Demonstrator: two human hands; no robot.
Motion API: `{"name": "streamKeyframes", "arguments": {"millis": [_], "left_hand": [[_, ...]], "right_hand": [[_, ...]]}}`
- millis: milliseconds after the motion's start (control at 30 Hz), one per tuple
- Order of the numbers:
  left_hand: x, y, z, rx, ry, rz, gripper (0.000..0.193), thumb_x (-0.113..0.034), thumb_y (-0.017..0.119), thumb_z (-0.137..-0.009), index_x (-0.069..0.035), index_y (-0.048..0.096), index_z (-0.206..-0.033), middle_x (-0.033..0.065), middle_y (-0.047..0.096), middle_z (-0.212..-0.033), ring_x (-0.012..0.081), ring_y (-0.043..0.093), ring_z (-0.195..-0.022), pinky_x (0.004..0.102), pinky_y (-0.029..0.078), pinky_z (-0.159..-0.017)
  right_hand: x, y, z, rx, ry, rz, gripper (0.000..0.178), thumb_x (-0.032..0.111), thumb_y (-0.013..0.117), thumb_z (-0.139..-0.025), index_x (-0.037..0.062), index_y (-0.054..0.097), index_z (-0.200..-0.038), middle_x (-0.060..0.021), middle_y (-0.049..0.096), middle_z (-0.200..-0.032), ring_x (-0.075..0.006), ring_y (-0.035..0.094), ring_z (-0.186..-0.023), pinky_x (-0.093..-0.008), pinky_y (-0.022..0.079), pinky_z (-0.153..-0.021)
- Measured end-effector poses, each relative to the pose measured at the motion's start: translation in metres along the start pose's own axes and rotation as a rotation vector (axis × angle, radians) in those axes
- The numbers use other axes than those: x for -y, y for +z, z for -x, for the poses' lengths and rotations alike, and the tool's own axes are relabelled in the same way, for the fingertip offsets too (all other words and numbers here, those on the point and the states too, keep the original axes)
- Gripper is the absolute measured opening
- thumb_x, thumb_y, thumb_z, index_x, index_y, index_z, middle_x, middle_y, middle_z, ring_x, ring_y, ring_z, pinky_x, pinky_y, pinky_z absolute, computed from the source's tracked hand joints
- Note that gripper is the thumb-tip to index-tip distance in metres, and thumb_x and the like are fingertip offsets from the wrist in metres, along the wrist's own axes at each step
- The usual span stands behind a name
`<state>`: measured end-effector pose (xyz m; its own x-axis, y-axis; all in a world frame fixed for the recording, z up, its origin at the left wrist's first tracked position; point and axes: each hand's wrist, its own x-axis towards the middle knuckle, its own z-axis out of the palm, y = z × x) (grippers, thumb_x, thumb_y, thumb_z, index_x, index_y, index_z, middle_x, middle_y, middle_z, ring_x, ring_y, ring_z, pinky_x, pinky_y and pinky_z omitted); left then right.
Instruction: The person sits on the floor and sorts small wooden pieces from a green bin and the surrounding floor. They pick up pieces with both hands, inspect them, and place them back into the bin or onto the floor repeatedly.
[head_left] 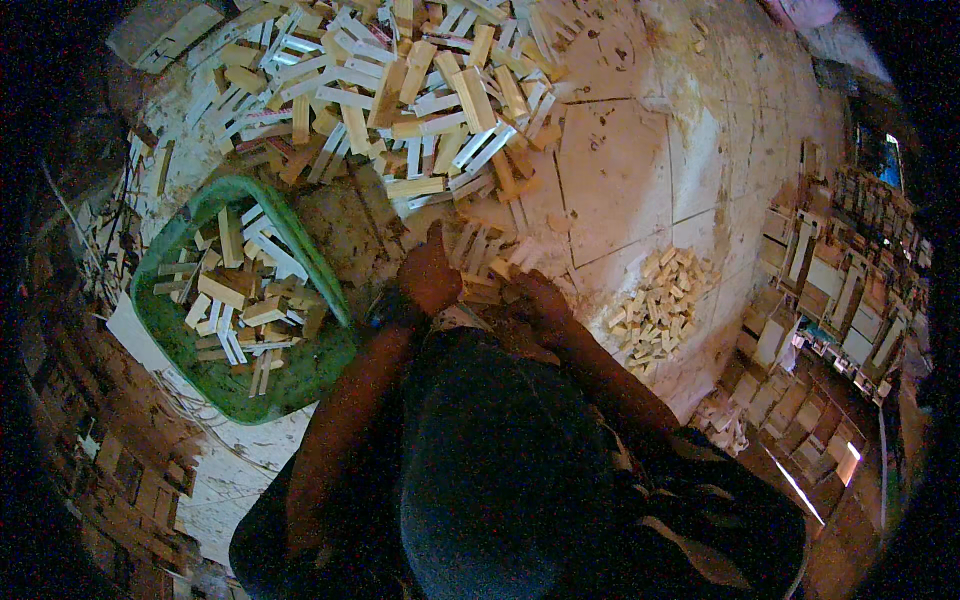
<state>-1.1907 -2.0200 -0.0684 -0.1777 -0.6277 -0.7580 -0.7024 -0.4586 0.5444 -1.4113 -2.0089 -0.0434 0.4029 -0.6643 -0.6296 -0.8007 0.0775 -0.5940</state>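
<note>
While both your hands rest on the small wooden blocks [485,262] on the floor [620,170], neither grip shows clearly: left hand [430,275], right hand [545,305]. The blocks look light, stiff and rough; pinch one across its narrow sides.

I have one view only, a wide fisheye worn on the head, looking steeply down past my own lap at the floor [620,170]. It sits close above my left hand [428,275] and right hand [540,300], which come in from the lower edge (straight lines bow toward the dark rim). Beyond the hands lies a heap of wood blocks [400,90]; left of them, a green tub [160,330].
</note>
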Motion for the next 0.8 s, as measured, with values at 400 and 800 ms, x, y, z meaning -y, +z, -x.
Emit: {"name": "streamKeyframes", "arguments": {"millis": [400,800], "left_hand": [[0.02,0.033,-0.079,0.212,0.172,0.313,0.072,-0.05,0.075,-0.07,-0.008,0.056,-0.126,0.0153,0.064,-0.116,0.0311,0.063,-0.102,0.0408,0.05,-0.088],[0.018,0.026,-0.07,0.163,0.182,0.442,0.052,-0.037,0.07,-0.078,-0.008,0.062,-0.121,0.0125,0.068,-0.108,0.0254,0.066,-0.094,0.0373,0.052,-0.083]], "right_hand": [[0.054,-0.004,-0.014,-0.082,0.427,-0.821,0.053,0.029,0.058,-0.094,0.0016,0.041,-0.136,-0.0118,0.059,-0.12,-0.0192,0.06,-0.095,-0.031,0.052,-0.072],[0.037,0.008,-0.026,-0.042,0.253,-1.026,0.044,0.042,0.042,-0.099,0.007,0.048,-0.125,-0.0078,0.059,-0.106,-0.0219,0.059,-0.099,-0.0367,0.05,-0.085]]}}
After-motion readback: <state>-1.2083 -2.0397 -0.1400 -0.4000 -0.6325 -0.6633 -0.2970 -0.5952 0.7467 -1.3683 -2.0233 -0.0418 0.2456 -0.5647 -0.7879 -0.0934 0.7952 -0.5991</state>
